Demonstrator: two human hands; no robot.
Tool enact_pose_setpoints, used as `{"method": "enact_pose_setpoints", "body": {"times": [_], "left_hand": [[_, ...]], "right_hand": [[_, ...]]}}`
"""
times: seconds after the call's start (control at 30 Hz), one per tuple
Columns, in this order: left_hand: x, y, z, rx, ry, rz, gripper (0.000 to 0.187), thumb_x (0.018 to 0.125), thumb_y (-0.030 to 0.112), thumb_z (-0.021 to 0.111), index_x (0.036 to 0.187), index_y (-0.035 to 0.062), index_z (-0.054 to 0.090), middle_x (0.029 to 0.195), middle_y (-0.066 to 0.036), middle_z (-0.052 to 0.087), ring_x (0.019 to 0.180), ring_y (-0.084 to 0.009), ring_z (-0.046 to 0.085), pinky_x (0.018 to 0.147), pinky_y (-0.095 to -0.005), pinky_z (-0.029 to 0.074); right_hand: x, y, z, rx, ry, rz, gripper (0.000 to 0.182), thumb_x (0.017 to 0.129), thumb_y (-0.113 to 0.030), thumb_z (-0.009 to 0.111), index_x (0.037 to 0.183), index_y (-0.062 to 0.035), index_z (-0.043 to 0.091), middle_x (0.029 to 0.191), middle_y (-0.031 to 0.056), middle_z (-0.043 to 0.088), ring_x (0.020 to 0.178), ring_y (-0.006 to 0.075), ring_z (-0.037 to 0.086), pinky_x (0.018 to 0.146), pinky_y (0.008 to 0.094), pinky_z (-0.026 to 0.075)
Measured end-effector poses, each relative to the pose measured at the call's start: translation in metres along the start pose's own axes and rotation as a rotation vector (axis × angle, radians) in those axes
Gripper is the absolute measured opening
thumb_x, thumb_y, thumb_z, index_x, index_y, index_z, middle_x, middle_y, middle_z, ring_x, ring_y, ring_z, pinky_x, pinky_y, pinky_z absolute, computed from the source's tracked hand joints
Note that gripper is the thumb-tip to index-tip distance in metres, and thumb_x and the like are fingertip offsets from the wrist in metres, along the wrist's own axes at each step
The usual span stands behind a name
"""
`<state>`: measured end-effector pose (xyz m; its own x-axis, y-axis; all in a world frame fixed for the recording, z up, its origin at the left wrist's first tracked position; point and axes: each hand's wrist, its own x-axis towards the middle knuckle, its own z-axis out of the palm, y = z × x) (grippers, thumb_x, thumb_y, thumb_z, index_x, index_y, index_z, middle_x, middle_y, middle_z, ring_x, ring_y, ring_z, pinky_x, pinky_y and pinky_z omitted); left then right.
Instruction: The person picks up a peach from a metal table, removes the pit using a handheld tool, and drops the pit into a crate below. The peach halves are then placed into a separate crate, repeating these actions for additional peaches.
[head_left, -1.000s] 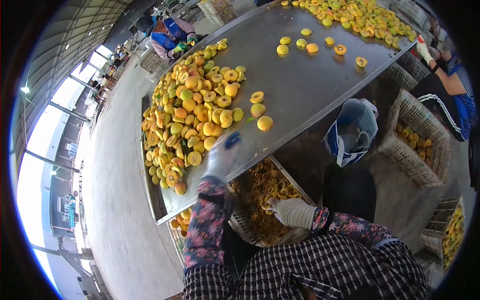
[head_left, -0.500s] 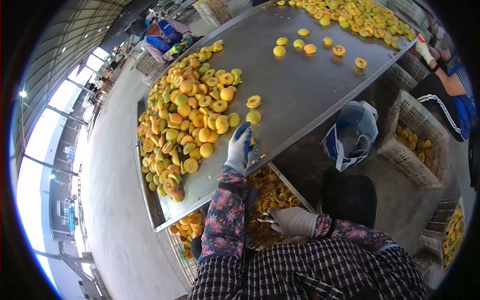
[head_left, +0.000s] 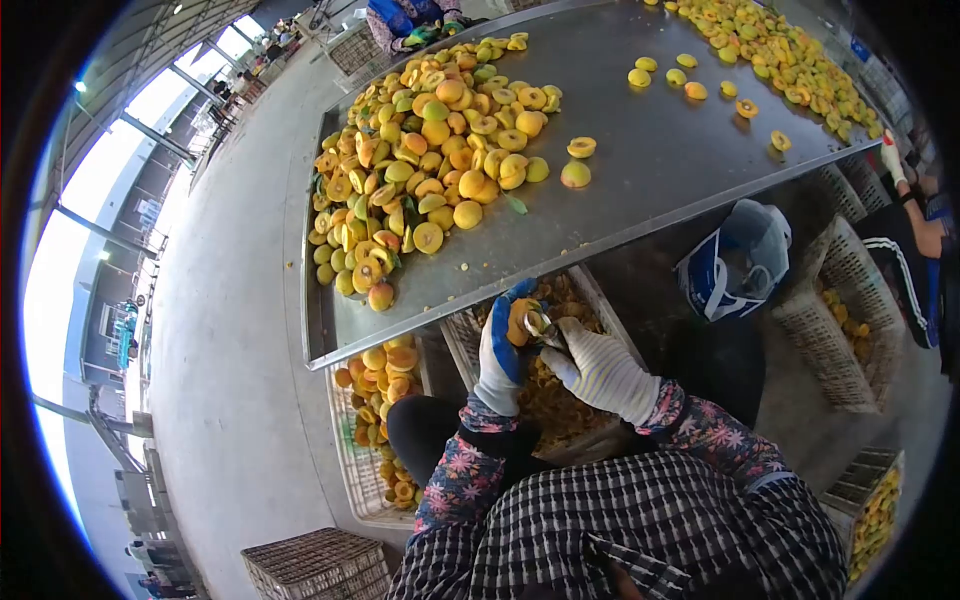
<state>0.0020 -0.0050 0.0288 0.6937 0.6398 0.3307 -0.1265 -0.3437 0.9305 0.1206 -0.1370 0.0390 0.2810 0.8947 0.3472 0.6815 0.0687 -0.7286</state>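
Note:
My left hand (head_left: 503,350), in a white and blue glove, holds a halved yellow-orange fruit (head_left: 521,322) just off the table's near edge. In a striped pale glove, my right hand (head_left: 606,368) is closed round a metal tool (head_left: 541,326) whose end touches the fruit. Below both hands is a crate of pitted fruit pieces (head_left: 560,400). A large heap of halved fruit (head_left: 430,150) lies on the metal table (head_left: 640,160), with two loose halves beside it.
A crate of fruit halves (head_left: 385,410) stands left of my legs, near an upturned-looking crate (head_left: 315,565). To the right are a bucket (head_left: 735,262) and another crate (head_left: 845,310). Other people sit at the far side (head_left: 415,20) and right (head_left: 905,220).
My left hand has drawn back from the table with a fruit half. My right hand has raised the tool to it. The view has shifted, showing more floor and crates at lower left.

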Motion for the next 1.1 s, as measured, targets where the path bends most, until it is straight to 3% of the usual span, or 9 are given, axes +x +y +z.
{"method": "enact_pose_setpoints", "body": {"times": [0.07, 0.13, 0.17, 0.4, 0.5, 0.7, 0.8, 0.93, 1.1], "left_hand": [[-0.006, -0.012, -0.002, 0.086, 0.015, 0.023, 0.045, 0.103, 0.029, 0.040, 0.135, -0.0023, 0.047, 0.131, -0.012, 0.056, 0.117, -0.0193, 0.054, 0.100, -0.0334, 0.044], [-0.011, -0.038, 0.003, -0.510, 0.142, -0.237, 0.045, 0.104, 0.029, 0.040, 0.135, -0.0026, 0.048, 0.128, -0.012, 0.057, 0.114, -0.0194, 0.056, 0.101, -0.0334, 0.043], [-0.008, -0.028, 0.007, -0.534, 0.197, -0.300, 0.047, 0.105, 0.033, 0.038, 0.132, -0.0027, 0.051, 0.126, -0.012, 0.059, 0.109, -0.0182, 0.058, 0.100, -0.0327, 0.043], [-0.014, -0.021, 0.004, -0.255, 0.229, -0.200, 0.034, 0.100, 0.024, 0.051, 0.123, -0.0008, 0.056, 0.107, -0.009, 0.065, 0.095, -0.0150, 0.060, 0.091, -0.0301, 0.047], [-0.011, -0.012, -0.003, -0.532, 0.188, -0.369, 0.040, 0.101, 0.034, 0.050, 0.117, -0.0020, 0.060, 0.105, -0.011, 0.067, 0.093, -0.0171, 0.062, 0.089, -0.0311, 0.049], [-0.006, -0.032, -0.016, -0.600, 0.027, -0.587, 0.079, 0.098, 0.066, 0.030, 0.110, -0.0049, 0.065, 0.105, -0.015, 0.068, 0.096, -0.0241, 0.064, 0.092, -0.0345, 0.050], [-0.007, -0.033, -0.004, -0.602, 0.239, -0.504, 0.086, 0.095, 0.072, 0.027, 0.110, -0.0039, 0.065, 0.105, -0.016, 0.068, 0.094, -0.0265, 0.064, 0.092, -0.0359, 0.050], [-0.007, -0.031, 0.019, -0.666, 0.377, -0.355, 0.086, 0.096, 0.071, 0.024, 0.100, -0.0032, 0.066, 0.096, -0.018, 0.069, 0.088, -0.0275, 0.064, 0.090, -0.0364, 0.050], [-0.007, -0.034, -0.007, -0.539, 0.112, -0.567, 0.078, 0.100, 0.061, 0.029, 0.094, -0.0079, 0.063, 0.088, -0.020, 0.069, 0.084, -0.0288, 0.067, 0.085, -0.0368, 0.052]], "right_hand": [[0.003, -0.006, 0.004, -0.082, 0.030, -0.032, 0.036, 0.091, -0.025, 0.064, 0.107, 0.0055, 0.056, 0.071, 0.0224, 0.064, 0.063, 0.0393, 0.064, 0.056, 0.0467, 0.050], [0.003, -0.010, 0.008, -0.108, -0.007, -0.018, 0.036, 0.091, -0.025, 0.064, 0.107, 0.0066, 0.056, 0.071, 0.0229, 0.064, 0.063, 0.0397, 0.064, 0.056, 0.0470, 0.050], [0.003, -0.010, 0.010, -0.120, -0.025, -0.012, 0.037, 0.090, -0.025, 0.064, 0.107, 0.0072, 0.057, 0.071, 0.0231, 0.064, 0.062, 0.0399, 0.064, 0.055, 0.0472, 0.050], [0.002, -0.011, 0.018, -0.134, -0.182, 0.072, 0.042, 0.090, -0.026, 0.063, 0.114, 0.0067, 0.052, 0.075, 0.0246, 0.064, 0.068, 0.0419, 0.064, 0.059, 0.0490, 0.051], [-0.001, -0.013, 0.018, -0.166, -0.238, 0.089, 0.035, 0.093, -0.028, 0.059, 0.108, 0.0021, 0.051, 0.079, 0.0253, 0.064, 0.073, 0.0444, 0.064, 0.062, 0.0510, 0.051], [-0.007, 0.002, 0.026, 0.032, -0.282, 0.138, 0.036, 0.093, -0.028, 0.059, 0.110, 0.0029, 0.052, 0.086, 0.0279, 0.064, 0.081, 0.0460, 0.064, 0.068, 0.0503, 0.051], [-0.008, 0.014, 0.033, 0.193, -0.212, 0.121, 0.038, 0.094, -0.030, 0.059, 0.111, 0.0039, 0.053, 0.089, 0.0295, 0.064, 0.085, 0.0468, 0.063, 0.070, 0.0499, 0.051], [-0.005, 0.012, 0.027, 0.134, -0.185, 0.094, 0.040, 0.094, -0.030, 0.059, 0.111, 0.0054, 0.054, 0.091, 0.0303, 0.064, 0.086, 0.0470, 0.064, 0.071, 0.0498, 0.051], [-0.003, 0.014, 0.017, 0.065, -0.428, 0.116, 0.040, 0.093, -0.029, 0.061, 0.112, 0.0058, 0.053, 0.094, 0.0299, 0.064, 0.086, 0.0461, 0.064, 0.072, 0.0489, 0.052]]}}
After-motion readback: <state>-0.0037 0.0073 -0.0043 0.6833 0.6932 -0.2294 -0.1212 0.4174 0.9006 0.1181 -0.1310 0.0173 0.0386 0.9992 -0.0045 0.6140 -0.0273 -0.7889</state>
